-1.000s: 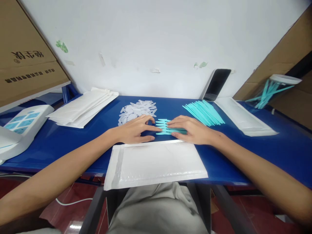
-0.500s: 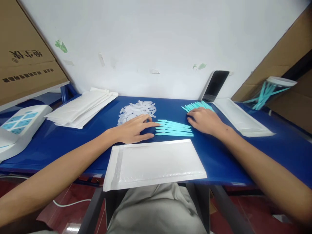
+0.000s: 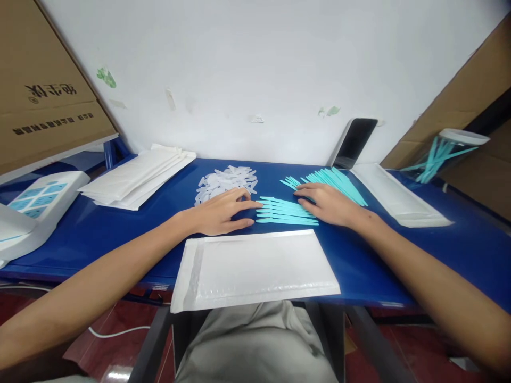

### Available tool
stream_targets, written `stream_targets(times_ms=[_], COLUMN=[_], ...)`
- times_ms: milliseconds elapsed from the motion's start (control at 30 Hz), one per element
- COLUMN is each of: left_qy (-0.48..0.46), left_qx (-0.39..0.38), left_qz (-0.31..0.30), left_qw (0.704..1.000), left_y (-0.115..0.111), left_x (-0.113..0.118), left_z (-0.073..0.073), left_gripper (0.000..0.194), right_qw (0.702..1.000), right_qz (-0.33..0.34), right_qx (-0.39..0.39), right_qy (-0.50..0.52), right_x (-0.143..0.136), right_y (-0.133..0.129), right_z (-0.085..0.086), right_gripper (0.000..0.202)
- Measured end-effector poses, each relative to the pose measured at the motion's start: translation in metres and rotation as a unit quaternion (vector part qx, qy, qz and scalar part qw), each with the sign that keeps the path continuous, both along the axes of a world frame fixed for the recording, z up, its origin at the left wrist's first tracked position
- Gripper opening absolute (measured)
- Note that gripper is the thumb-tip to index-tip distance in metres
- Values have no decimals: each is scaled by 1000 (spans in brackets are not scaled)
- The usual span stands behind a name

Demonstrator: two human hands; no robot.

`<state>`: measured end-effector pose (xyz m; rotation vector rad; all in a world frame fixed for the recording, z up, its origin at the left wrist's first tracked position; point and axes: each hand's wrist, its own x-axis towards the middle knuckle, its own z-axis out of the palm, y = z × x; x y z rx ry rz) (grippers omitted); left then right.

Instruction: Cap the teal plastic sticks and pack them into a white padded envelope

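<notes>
My left hand (image 3: 221, 211) rests on the blue table with its fingers apart. Its index fingertip is at the left ends of a row of flat turquoise plastic sticks (image 3: 285, 211). My right hand (image 3: 327, 203) lies palm down over the row's right end, fingers spread; whether a stick is under its fingertips is hidden. Behind it fans a larger pile of turquoise sticks (image 3: 341, 183), with a few apart at its left. Beyond my left hand lies a heap of small translucent white spatula-like pieces (image 3: 229, 181). A white padded envelope (image 3: 259, 271) lies in front of both hands.
Several white envelopes (image 3: 136, 178) are stacked at the left, near a white device (image 3: 43, 205). A phone (image 3: 354, 142) leans on the wall. Another envelope (image 3: 399, 194) lies at the right, beside a clear jar (image 3: 443, 154) holding turquoise sticks. Cardboard (image 3: 48, 80) stands at the left.
My right hand has moved left from the larger pile to the row's right end. More of that pile shows, with several sticks shifted left. My left hand has stayed in place.
</notes>
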<state>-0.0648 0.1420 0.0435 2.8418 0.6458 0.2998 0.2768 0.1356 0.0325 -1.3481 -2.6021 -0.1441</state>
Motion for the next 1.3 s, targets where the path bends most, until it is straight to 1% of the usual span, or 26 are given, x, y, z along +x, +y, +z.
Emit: stream_targets(times_ms=[200,333,433,533,800,1000,1167,1233,1300], left_qy=[-10,-1,-9,-13,0,2,3,2,0], left_qx=[-2,-1,4,2,6,11,9,7,8], left_qz=[-1,2,0,-2,0,-2,-1,0,0], left_qw=[1000,1000,1000,1000,1000,1000,1000,1000,1000], left_y=[-2,-3,-2,-2,-2,-2,-1,-1,-1], left_x=[1,2,1,1,1,1,0,0,1], left_z=[2,2,2,1,1,1,1,0,0], left_gripper=[52,52,52,52,51,52,52,52,52], right_qw=[993,987,988,990,993,991,994,996,995], right_qz=[54,55,36,27,22,31,6,-30,-81], right_qx=[-41,-26,-9,-11,-20,-4,-13,-20,-22], right_qy=[91,149,151,135,112,133,104,84,60], right_x=[-8,-10,-10,-9,-8,-7,-5,-5,-6], right_y=[-3,-4,-3,-1,1,2,3,2,-1], right_z=[0,0,-1,-2,-5,-5,-6,-4,-1], right_gripper=[43,45,43,41,41,41,44,46,47])
